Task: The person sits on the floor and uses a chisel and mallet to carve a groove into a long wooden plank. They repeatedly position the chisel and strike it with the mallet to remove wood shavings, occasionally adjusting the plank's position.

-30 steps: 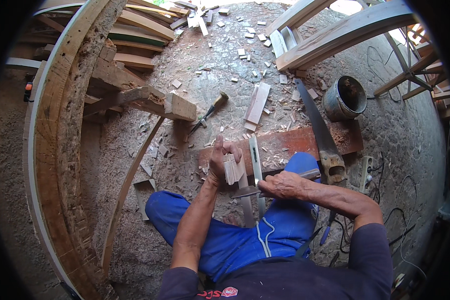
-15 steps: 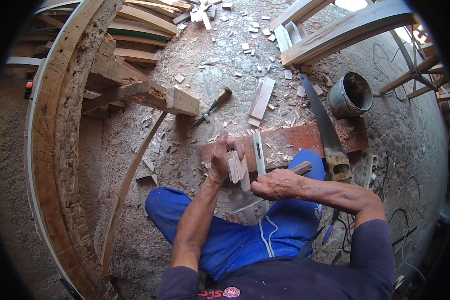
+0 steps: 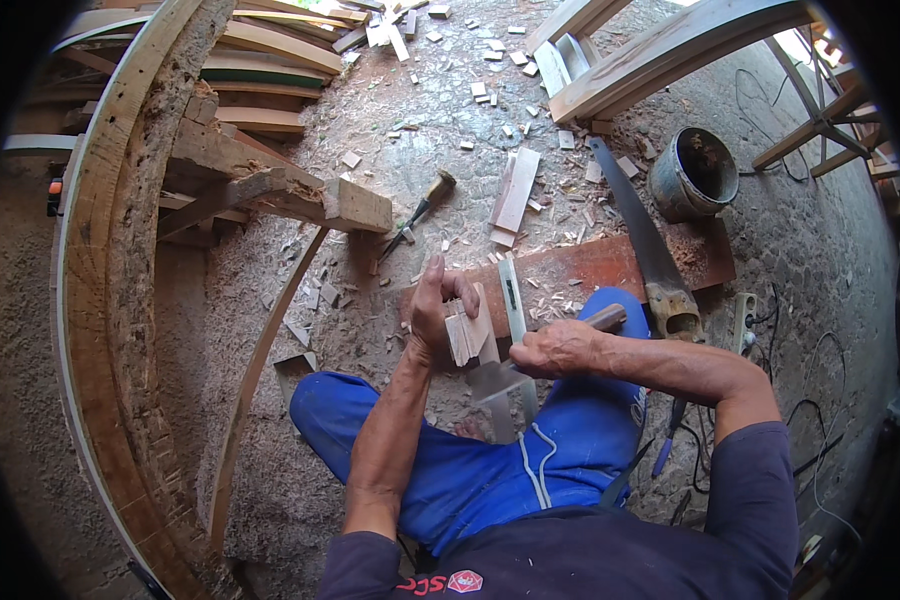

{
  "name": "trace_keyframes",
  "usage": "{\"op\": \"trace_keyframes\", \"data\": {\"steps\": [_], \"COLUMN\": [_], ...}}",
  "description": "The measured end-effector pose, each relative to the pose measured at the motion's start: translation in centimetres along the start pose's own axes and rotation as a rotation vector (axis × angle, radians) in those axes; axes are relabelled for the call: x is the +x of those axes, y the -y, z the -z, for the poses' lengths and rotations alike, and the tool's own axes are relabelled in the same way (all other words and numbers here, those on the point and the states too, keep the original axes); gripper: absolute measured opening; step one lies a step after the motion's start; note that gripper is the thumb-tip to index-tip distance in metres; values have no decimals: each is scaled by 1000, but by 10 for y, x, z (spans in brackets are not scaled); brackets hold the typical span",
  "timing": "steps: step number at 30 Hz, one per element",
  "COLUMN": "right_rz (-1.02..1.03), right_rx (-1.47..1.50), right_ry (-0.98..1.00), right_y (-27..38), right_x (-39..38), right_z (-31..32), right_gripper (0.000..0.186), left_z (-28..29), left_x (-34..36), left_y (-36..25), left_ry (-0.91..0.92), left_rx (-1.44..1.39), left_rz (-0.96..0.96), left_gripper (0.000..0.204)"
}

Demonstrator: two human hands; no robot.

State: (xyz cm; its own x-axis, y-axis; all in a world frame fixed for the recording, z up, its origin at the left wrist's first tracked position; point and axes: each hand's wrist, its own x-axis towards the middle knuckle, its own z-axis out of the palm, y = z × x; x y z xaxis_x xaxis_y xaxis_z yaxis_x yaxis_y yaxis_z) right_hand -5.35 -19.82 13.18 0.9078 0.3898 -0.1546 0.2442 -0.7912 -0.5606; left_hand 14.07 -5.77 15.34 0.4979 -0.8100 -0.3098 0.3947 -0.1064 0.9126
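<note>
Taking the wood block (image 3: 467,337) as the clock's centre, with twelve pointing away from the person, the blue trousers (image 3: 320,410) come nearest, one knee towards eight and the other near three, probably splayed to leave working room between. At three, the right hand (image 3: 555,348) has its grip wrapped around a broad-bladed chopper (image 3: 495,382), whose motion-blurred blade lies at five, just beside the block's lower end. The left hand (image 3: 438,305) has its grip closed on the block's upper part, presumably to steady it with fingers clear of the blade; what supports the block underneath, I cannot tell. A pale slotted strip (image 3: 511,295) stands out between one and two, running onto the reddish board (image 3: 610,262). Across that board, at two, lies a handsaw (image 3: 640,220), handle towards the person, likely for easy reach. Farther off are a wooden-handled chisel (image 3: 432,200) before twelve and a bucket (image 3: 673,195) beyond the saw.
</note>
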Motion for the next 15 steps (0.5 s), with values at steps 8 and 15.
{"op": "trace_keyframes", "data": {"steps": [8,15], "right_rz": [213,-159], "right_rx": [36,-101], "right_ry": [-105,67], "right_y": [0,-22], "right_x": [4,24], "right_z": [-14,-17], "right_gripper": [17,17], "left_z": [0,13], "left_x": [-2,10], "left_y": [-5,0], "left_ry": [11,52], "left_rx": [-4,-4], "left_rz": [-17,-80], "left_gripper": [80,77]}}
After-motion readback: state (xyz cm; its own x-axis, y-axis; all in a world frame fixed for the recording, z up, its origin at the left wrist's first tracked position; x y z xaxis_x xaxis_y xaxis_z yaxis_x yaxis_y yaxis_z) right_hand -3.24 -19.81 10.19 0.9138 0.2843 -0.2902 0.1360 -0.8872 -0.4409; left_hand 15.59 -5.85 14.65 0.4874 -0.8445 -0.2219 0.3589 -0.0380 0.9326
